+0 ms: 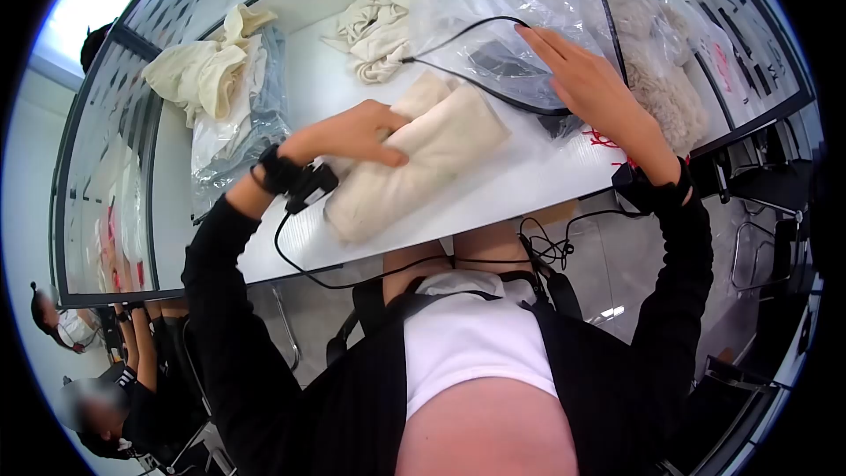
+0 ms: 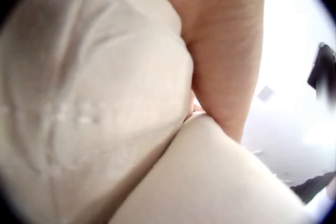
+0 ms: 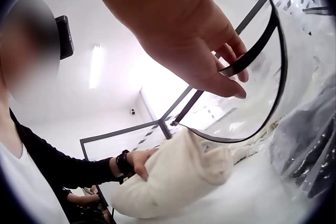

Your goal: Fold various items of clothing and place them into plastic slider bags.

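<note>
My left hand (image 1: pixel 355 132) grips a thick folded bundle of cream cloth (image 1: pixel 423 159), its thumb spread along the top. Up close in the left wrist view, the palm lies against the cloth (image 2: pixel 100 77), and the fingers are hidden behind a fold. A thin black strap (image 3: pixel 285 71) is pinched between the thumb and fingers of my right hand (image 3: pixel 191 45). This strap bends in a long loop that comes to a point just beyond the cloth bundle, over the white table (image 1: pixel 300 115). In the head view my right hand (image 1: pixel 592 88) is raised over a clear plastic bag (image 1: pixel 502 13).
Crumpled cream cloth (image 1: pixel 379 31) lies at the back. To the left, cream cloth (image 1: pixel 207 75) sits on plastic-wrapped items. A fluffy beige item (image 1: pixel 665 92) in clear plastic stands at the right. Black cables (image 1: pixel 352 286) hang from both wrists. Framed panels (image 1: pixel 106 185) edge the table.
</note>
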Demonstrator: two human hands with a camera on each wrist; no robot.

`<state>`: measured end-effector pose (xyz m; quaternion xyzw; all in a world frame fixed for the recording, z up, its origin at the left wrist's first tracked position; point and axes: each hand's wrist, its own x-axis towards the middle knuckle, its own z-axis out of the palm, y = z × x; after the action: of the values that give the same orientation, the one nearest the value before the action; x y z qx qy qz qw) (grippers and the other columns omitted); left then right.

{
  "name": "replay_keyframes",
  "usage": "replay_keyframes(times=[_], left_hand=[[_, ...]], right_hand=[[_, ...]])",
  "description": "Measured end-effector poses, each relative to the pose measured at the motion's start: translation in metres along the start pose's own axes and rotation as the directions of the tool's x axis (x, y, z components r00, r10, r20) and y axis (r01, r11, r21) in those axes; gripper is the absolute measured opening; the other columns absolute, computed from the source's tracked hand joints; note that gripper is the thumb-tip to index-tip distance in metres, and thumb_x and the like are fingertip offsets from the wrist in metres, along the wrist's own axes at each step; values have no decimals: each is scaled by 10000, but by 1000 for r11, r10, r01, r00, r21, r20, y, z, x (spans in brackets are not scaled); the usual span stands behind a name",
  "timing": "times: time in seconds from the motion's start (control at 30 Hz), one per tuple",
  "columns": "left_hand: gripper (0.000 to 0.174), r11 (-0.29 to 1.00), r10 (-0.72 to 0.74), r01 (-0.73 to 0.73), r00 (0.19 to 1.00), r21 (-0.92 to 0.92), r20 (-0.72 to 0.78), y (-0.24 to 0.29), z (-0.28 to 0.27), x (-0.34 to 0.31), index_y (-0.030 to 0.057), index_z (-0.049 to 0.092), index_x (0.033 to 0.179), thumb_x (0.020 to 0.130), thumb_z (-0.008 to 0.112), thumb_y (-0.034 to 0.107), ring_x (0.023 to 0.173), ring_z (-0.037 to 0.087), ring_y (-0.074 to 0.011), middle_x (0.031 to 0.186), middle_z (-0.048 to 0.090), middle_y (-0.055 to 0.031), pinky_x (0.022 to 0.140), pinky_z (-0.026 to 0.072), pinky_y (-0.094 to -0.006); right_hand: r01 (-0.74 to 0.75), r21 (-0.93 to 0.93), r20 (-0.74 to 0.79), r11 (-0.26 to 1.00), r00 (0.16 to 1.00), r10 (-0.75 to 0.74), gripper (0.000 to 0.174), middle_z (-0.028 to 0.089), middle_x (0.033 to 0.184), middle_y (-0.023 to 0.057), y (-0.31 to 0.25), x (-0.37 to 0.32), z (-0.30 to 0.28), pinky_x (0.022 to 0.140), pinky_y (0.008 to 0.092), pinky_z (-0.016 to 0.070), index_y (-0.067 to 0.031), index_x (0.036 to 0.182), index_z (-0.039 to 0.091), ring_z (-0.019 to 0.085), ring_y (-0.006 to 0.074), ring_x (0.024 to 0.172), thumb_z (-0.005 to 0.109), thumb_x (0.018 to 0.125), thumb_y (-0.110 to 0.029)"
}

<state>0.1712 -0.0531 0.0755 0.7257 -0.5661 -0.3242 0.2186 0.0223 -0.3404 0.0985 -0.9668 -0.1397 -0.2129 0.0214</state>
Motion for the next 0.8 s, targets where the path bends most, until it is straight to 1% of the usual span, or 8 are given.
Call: replay_keyframes(times=[0.13, 0.23, 0.27, 0.37, 0.5, 0.53, 0.67, 0.8], left_hand=[[307, 990, 119, -129, 978, -50, -169, 36, 6, -50, 15, 646, 897, 634, 691, 168, 788, 601, -249, 846, 633, -144, 739, 449, -302], [314, 964, 221, -253, 934, -81, -282, 50, 16, -68, 12, 643, 908, 625, 703, 136, 837, 600, -237, 918, 636, -125, 771, 443, -301], [321, 957, 230, -274, 919, -99, -319, 53, 19, -70, 10, 640, 919, 631, 703, 137, 844, 599, -233, 926, 636, -121, 774, 443, -299], [358, 961, 115, -201, 914, -189, -389, 62, 24, -67, 0, 625, 979, 670, 695, 166, 846, 595, -192, 914, 643, -110, 779, 443, -289], [375, 951, -79, -30, 938, -308, -338, 55, 28, -55, -1, 627, 1003, 705, 686, 218, 831, 589, -155, 886, 649, -103, 777, 447, -282], [376, 955, -68, -35, 939, -293, -336, 52, 29, -54, 0, 629, 1003, 705, 686, 222, 824, 590, -154, 881, 650, -102, 774, 448, -281], [368, 943, -212, 105, 921, -317, -326, 53, 32, -53, -6, 635, 997, 718, 671, 230, 796, 603, -150, 865, 657, -98, 756, 460, -275], [369, 820, -374, 151, 872, -553, -316, 53, 36, -51, -37, 628, 1000, 756, 648, 239, 778, 625, -152, 878, 657, -101, 727, 484, -263]], right_hand=[[-76, 116, 125, 990, 990, 62, 642, 450, 1263, 148, -8, 14, -6, 789, 398, 469, -78, 1343, 327, 516, 364, 1010, 493, 736, 51], [80, 203, 39, 976, 995, -89, 619, 441, 1271, 160, -13, 23, 10, 814, 395, 459, -69, 1334, 329, 506, 363, 1023, 492, 744, 21], [115, 259, -13, 959, 993, -115, 560, 464, 1239, 140, -26, 26, 7, 771, 395, 473, -42, 1300, 365, 568, 356, 906, 528, 765, -16], [-73, 641, 153, 764, 988, -35, 545, 457, 1251, 132, -47, 26, 5, 792, 385, 476, -58, 1295, 372, 557, 337, 973, 555, 782, -74], [32, 472, -9, 881, 999, -31, 585, 447, 1286, 145, -60, 28, 2, 904, 313, 417, -42, 1286, 401, 504, 323, 1090, 621, 745, -66], [-34, 450, 41, 892, 999, 17, 595, 444, 1281, 152, -60, 29, -3, 890, 338, 422, -46, 1292, 399, 496, 345, 1067, 593, 731, -10], [96, 395, -78, 914, 994, -70, 615, 441, 1269, 149, -51, 28, -9, 813, 380, 454, -60, 1316, 362, 512, 362, 1026, 518, 732, 58], [60, 272, -39, 960, 998, -52, 658, 437, 1263, 147, -64, 27, -4, 728, 375, 476, -68, 1334, 342, 551, 354, 950, 480, 712, 96]])
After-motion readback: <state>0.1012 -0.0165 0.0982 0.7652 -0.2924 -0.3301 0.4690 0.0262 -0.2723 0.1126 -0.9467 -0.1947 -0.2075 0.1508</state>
